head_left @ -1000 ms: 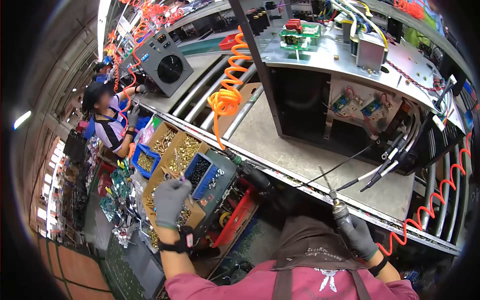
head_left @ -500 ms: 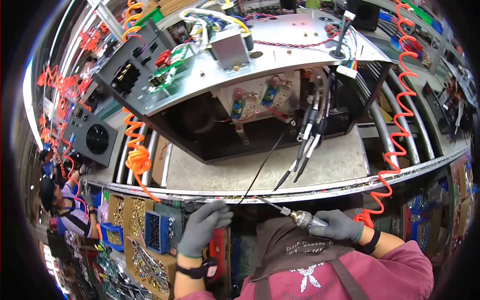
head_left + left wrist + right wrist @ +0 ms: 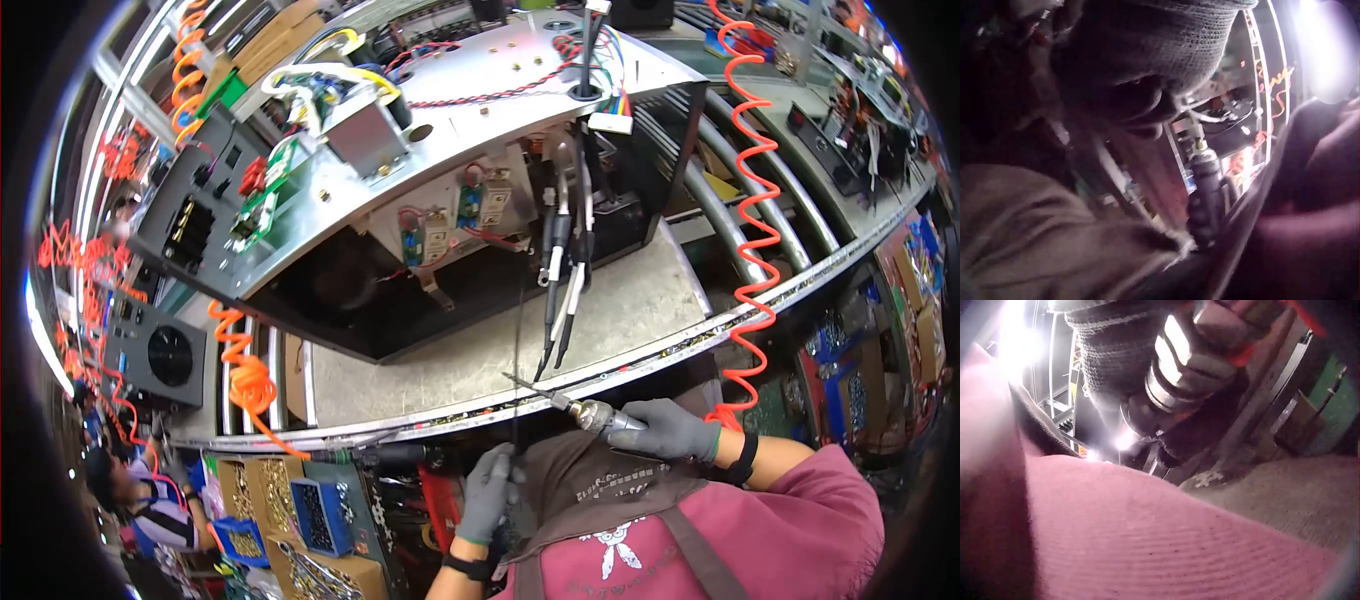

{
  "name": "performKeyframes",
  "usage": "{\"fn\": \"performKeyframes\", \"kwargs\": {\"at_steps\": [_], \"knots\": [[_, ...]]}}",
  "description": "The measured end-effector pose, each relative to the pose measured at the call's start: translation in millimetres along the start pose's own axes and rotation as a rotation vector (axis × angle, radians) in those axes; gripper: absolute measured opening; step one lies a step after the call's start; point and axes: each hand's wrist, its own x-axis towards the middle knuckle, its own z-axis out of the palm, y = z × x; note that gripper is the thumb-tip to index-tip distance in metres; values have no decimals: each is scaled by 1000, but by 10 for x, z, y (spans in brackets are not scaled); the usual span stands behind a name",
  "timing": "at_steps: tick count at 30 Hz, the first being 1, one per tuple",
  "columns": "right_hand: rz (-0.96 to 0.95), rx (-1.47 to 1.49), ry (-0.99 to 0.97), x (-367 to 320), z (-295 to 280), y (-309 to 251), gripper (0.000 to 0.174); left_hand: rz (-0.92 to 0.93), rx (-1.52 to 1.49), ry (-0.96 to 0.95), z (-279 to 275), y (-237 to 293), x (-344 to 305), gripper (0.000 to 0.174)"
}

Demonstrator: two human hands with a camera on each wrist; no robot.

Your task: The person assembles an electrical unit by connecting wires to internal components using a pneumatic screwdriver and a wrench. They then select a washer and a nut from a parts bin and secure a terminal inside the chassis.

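Note:
My gloved right hand (image 3: 665,430) grips an air screwdriver (image 3: 598,415) whose long bit points up and left, over the bench's front rail. In the right wrist view, the tool's metal rear fittings (image 3: 1179,359) show beside the glove. My gloved left hand (image 3: 488,493) is low in front of the apron, its fingers bent; I cannot tell whether it holds anything. A thin black cable (image 3: 517,385) hangs from the open cabinet (image 3: 370,325) down toward this hand. Black and white cables (image 3: 562,290) with bare ends hang at the cabinet's front.
Bins of screws (image 3: 318,515) and a cardboard box (image 3: 315,572) of fasteners stand at the lower left. An orange coiled hose (image 3: 250,385) and a red coiled hose (image 3: 760,240) hang on either side. Another person (image 3: 135,495) works at far left beside a grey cabinet (image 3: 155,355).
My left hand has left the fastener boxes and come right, then down toward the apron. The air screwdriver in my right hand has swung to point left. The head view has turned right.

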Motion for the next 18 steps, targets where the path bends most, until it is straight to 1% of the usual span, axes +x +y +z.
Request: {"fn": "performKeyframes", "kwargs": {"at_steps": [2, 4, 6, 8, 9, 10, 12, 14, 16, 18], "knots": [[-9, 3, -4, 40, -6, -20, 50, 171, -76, 87, -106, 64, -34, 36], [26, -62, -96, 143, -19, -186, 54, 217, -128, 173, -51, 305, -34, 35], [3, -55, -79, 240, 57, -246, 57, 310, -138, 180, -18, 459, 107, 33], [-151, 64, -82, 327, 142, -317, 57, 252, -177, 268, 64, 719, 233, 29], [-141, 12, -125, 402, 159, -323, 57, 315, -350, 322, 112, 785, 352, 26], [-143, 19, -115, 415, 161, -370, 57, 320, -341, 315, 109, 853, 458, 26], [-115, 79, -130, 409, 146, -452, 57, 350, -487, 280, 95, 952, 624, 25], [-137, 132, -76, 444, 157, -418, 57, 369, -468, 240, 88, 1017, 712, 27], [-95, 106, -49, 403, 54, -503, 57, 421, -420, 227, 82, 1100, 797, 29], [-95, 134, -31, 387, 28, -516, 57, 404, -460, 218, 42, 1206, 876, 32]]}}
